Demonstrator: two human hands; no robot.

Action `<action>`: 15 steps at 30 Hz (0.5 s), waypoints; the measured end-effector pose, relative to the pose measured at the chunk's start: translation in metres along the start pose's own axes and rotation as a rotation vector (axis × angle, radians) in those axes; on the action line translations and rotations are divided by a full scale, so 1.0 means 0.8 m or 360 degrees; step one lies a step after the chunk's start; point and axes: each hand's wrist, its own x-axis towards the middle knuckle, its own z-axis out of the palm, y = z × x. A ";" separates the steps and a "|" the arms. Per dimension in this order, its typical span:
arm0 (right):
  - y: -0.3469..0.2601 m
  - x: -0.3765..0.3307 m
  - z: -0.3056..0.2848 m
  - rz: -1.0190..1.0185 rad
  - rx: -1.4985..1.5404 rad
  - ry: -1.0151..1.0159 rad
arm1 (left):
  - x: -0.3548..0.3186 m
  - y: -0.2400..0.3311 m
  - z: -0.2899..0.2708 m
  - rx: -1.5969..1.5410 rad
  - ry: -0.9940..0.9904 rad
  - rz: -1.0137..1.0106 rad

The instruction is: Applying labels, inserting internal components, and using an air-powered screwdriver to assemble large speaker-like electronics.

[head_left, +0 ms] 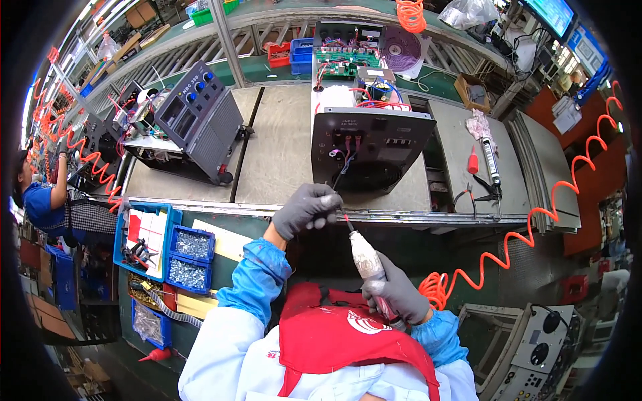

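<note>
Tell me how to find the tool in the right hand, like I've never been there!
Start at the big red apron at the bottom middle. By its upper right edge, the grey-gloved right hand grips a chunky, pen-shaped tool. It has a scuffed whitish front and a thin dark tip pointing up toward the left hand, unlike the coiled orange hose nearby.

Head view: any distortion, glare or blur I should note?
Head view: strong fisheye bend, with the conveyor curving across the top and black corners; head view: the screen glows bright and the bench's underside is in dark shadow; head view: left hand, right hand and driver look fairly sharp, small far-left details hard to make out.
</note>
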 end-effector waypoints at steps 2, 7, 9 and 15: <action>-0.005 -0.002 0.000 0.0123 0.0091 -0.0027 | 0.005 -0.011 0.011 -0.0203 0.0011 0.0078; 0.013 0.000 -0.003 -0.0073 -0.0005 0.0028 | 0.017 -0.032 0.022 -0.0757 0.0081 0.0281; 0.017 -0.003 -0.004 -0.0087 -0.0001 0.0021 | 0.019 -0.036 0.019 -0.0998 0.0049 0.0256; 0.012 -0.003 -0.002 -0.0053 -0.0031 0.0001 | 0.010 -0.029 0.019 -0.0994 0.0059 0.0226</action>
